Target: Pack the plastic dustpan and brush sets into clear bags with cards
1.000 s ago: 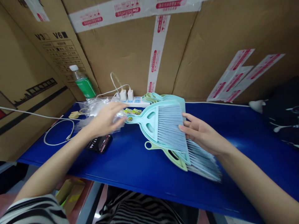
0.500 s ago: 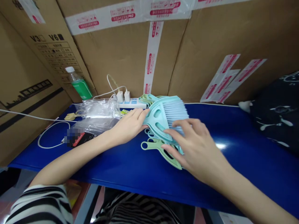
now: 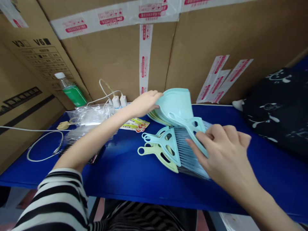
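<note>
A light blue dustpan [image 3: 178, 102] is held tilted over the table. My right hand [image 3: 222, 152] grips its handle, and my left hand [image 3: 147, 103] pinches the far left edge of its pan. Below it, partly hidden, sit more dustpans [image 3: 155, 119] with pale green and blue rims. Nearer to me lies a pile of hand brushes: light blue brushes [image 3: 175, 146] rest over a pale green brush [image 3: 157, 151]. Their handles point left and their bristles point right, partly under my right hand.
Cardboard [image 3: 108, 54] walls the back and left of the blue table [image 3: 125, 179]. At left are a green-labelled bottle [image 3: 73, 93], clear plastic bags [image 3: 92, 114], a white cable [image 3: 30, 154] and plugged-in chargers [image 3: 119, 101]. A yellow packet [image 3: 134, 124] lies mid-table; dark patterned fabric [image 3: 274, 106] bulges at right.
The light blue brush that my left hand held now lies on the brush pile. Both hands have moved onto a light blue dustpan, lifted and tilted. The view has shifted slightly to the right.
</note>
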Available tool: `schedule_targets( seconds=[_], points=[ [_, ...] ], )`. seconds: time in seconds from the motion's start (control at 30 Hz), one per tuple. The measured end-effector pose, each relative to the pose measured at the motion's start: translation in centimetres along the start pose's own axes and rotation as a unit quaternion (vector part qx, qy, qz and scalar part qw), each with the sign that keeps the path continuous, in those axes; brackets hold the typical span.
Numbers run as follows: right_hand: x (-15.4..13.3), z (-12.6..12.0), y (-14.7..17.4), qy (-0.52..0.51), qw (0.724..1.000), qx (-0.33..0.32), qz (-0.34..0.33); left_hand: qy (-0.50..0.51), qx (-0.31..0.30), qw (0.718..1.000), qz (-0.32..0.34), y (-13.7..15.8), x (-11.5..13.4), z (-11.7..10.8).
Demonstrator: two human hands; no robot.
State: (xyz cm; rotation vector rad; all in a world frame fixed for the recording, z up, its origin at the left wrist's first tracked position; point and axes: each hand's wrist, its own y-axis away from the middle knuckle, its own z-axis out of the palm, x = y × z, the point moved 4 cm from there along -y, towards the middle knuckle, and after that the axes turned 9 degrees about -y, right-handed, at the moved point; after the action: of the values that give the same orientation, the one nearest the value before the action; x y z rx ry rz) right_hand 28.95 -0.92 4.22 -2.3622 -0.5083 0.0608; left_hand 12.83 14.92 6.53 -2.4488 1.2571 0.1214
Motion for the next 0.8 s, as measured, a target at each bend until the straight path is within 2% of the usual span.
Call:
schedule_targets(
  seconds=[0.1,0.2,0.33,0.47,0.57,0.67,0.8],
  points=[
    [-0.3,0.0,1.1,0.015,1.0,-0.009,-0.017,0.006,-0.041,0.999,-0.015,-2.3,-2.5,1.7],
    [-1.4,1.1,1.9,0.0,0.998,-0.045,-0.048,0.004,-0.076,0.997,-0.015,-3.2,-3.5,3.3],
    [-2.4,2.7,2.2,-0.032,0.994,-0.081,-0.059,-0.012,-0.11,0.994,-0.026,-2.7,-3.9,4.2],
    [-2.9,3.4,2.0,-0.041,0.992,-0.093,-0.078,-0.041,-0.124,0.991,-0.041,-1.8,-4.2,3.9],
    [-3.3,3.5,1.9,-0.042,0.99,-0.099,-0.095,-0.071,-0.12,0.989,-0.04,-1.5,-3.8,3.3],
    [-3.5,3.5,2.1,-0.041,0.987,-0.107,-0.112,-0.092,-0.107,0.989,-0.039,-0.7,-2.3,1.9],
    [-3.2,3.7,2.6,-0.081,0.983,-0.113,-0.121,-0.035,-0.134,0.99,-0.023,2.5,0.9,-0.1]
  ],
)
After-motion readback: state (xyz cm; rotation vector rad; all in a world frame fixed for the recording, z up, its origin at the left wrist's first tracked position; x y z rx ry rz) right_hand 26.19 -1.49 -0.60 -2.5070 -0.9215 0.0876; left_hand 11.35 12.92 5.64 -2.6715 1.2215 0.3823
